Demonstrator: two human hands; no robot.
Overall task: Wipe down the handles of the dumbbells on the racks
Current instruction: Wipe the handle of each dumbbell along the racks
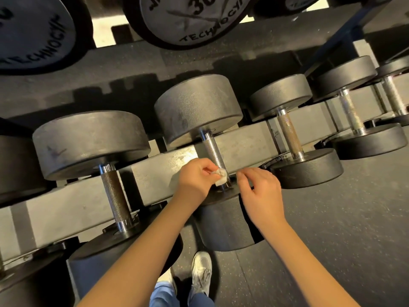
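Observation:
A row of black round-headed dumbbells lies across the grey rack rail [155, 173]. The middle dumbbell's knurled steel handle [212, 149] runs from its far head [197, 107] down to its near head [223, 224]. My left hand [194, 177] pinches a small white wipe [221, 177] against the near end of that handle. Just right of the handle, my right hand [259, 187] hovers over the near head with fingers loosely curled and nothing in it.
Neighbouring dumbbell handles lie at the left [115, 196] and right [288, 134], with more further right [352, 111]. An upper shelf holds larger dumbbells, one marked 30 [188, 18]. Dark rubber floor [332, 218] spreads to the right; my white shoe [201, 271] is below.

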